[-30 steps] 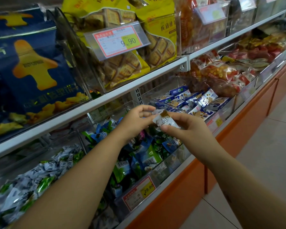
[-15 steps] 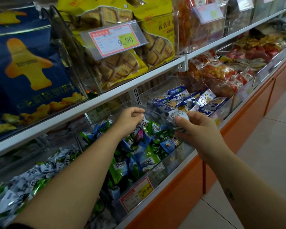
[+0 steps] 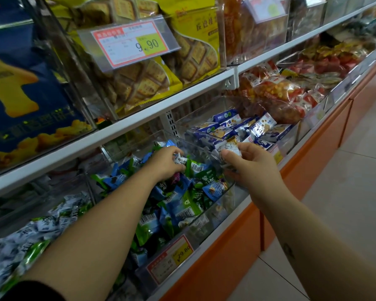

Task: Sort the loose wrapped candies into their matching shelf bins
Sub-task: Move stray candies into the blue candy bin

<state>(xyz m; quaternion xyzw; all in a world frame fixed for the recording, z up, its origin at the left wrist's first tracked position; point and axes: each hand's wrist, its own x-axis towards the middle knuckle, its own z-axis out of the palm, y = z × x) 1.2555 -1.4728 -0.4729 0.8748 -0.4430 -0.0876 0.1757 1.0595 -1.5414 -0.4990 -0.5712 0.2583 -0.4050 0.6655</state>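
My left hand (image 3: 168,162) reaches down into the clear bin (image 3: 223,197) of blue and green wrapped candies (image 3: 178,205) and pinches a white wrapped candy (image 3: 181,160) at its fingertips. My right hand (image 3: 251,164) hovers at the divider between that bin and the bin of blue-and-white cracker packs (image 3: 243,129). It holds a small white-and-brown wrapped candy (image 3: 231,147) between thumb and fingers.
A bin of white-and-green candies (image 3: 30,233) lies at the lower left. Red and orange snack packs (image 3: 291,92) fill bins to the right. Yellow biscuit bags (image 3: 156,68) and a 9.90 price tag (image 3: 130,43) sit on the upper shelf. Tiled floor (image 3: 345,192) lies at the right.
The hands have parted. My left hand dropped into the blue-green candy bin and took a white candy. My right hand carried its candy right, toward the cracker bin.
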